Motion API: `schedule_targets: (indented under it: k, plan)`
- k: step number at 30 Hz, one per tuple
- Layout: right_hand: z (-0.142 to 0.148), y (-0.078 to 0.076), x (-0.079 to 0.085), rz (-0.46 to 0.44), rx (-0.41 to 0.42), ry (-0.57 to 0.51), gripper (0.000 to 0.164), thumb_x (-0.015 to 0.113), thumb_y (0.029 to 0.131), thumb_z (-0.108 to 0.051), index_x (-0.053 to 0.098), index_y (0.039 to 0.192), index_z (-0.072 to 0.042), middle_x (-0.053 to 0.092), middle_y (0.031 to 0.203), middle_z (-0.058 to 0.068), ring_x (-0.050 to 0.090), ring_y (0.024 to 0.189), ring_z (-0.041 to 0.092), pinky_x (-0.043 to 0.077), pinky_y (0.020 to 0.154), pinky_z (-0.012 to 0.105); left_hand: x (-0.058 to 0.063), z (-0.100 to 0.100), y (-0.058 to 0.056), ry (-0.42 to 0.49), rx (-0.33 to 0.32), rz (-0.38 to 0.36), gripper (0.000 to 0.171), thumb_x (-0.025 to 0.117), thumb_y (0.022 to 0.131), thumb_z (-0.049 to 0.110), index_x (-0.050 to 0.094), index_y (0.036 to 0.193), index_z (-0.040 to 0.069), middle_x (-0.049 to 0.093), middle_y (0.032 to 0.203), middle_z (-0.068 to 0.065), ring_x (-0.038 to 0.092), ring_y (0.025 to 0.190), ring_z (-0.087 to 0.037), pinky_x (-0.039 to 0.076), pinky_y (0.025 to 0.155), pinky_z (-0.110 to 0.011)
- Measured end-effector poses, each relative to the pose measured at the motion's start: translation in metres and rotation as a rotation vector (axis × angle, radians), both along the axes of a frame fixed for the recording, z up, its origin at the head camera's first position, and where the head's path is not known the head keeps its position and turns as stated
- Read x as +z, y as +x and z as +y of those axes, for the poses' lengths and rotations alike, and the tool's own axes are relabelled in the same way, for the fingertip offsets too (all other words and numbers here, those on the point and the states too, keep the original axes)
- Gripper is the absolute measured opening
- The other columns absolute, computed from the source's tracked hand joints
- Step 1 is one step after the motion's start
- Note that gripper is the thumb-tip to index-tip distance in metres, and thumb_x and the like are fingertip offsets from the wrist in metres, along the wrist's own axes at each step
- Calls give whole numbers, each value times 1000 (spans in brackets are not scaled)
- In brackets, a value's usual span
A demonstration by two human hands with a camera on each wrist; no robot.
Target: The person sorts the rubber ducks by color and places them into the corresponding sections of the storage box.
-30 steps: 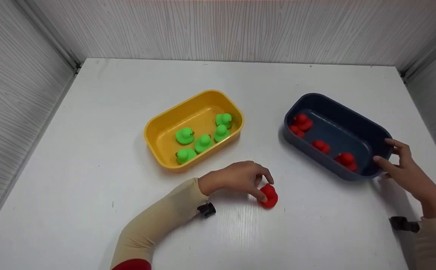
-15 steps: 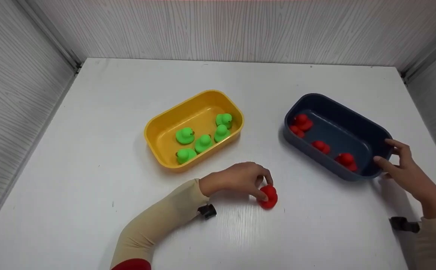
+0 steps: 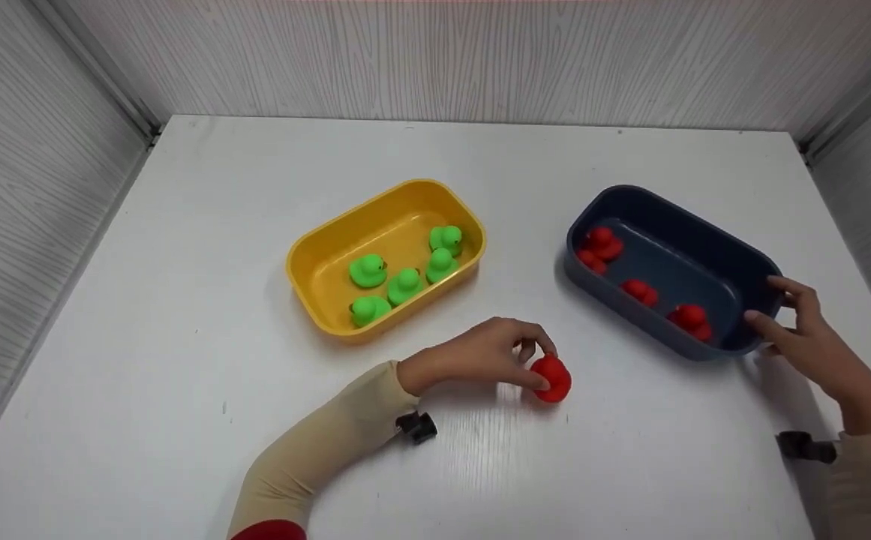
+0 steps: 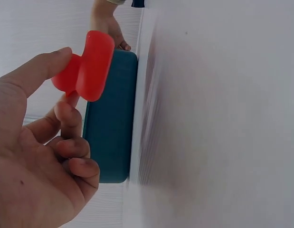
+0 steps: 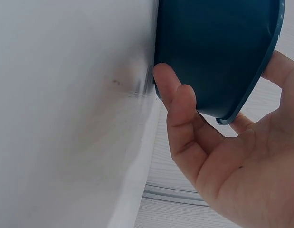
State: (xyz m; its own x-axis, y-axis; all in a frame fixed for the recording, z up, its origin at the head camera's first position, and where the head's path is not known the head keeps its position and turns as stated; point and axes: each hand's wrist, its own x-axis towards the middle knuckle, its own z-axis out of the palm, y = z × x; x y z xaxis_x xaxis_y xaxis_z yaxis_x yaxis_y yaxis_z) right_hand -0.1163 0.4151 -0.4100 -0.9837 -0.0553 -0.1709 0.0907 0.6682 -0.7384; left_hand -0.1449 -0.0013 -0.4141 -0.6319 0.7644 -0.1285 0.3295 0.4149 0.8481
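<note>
My left hand (image 3: 484,352) pinches a red toy duck (image 3: 553,379) between thumb and forefinger, slightly above the white table. In the left wrist view the duck (image 4: 95,66) shows its flat underside, and the other fingers curl loosely below it. To the right stands a dark blue rectangular bin (image 3: 675,262) holding several red ducks (image 3: 639,292). At its near right end my right hand (image 3: 818,345) holds the rim. The right wrist view shows fingers against the outer wall of the bin (image 5: 213,52); the thumb's tip is hidden there.
A yellow bin (image 3: 397,244) with several green ducks (image 3: 406,285) sits left of the blue one, beyond my left hand. White wood-grain panels (image 3: 435,60) border the table (image 3: 142,360) at the back and both sides.
The red duck has come up off the table in my left hand and shifted a little right and away from me. My right hand and both bins stay put.
</note>
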Motion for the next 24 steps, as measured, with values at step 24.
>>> schedule_targets:
  k: [24]
  plan:
    - [1,1,0,9,24,-30,64,45,102,-24,2,147,-10,11,140,40,48,79,-14,49,65,14,24,27,-7,210,139,149,33,79,79,28,71,109,16,57,82,-7,44,82,-5,33,71,-18]
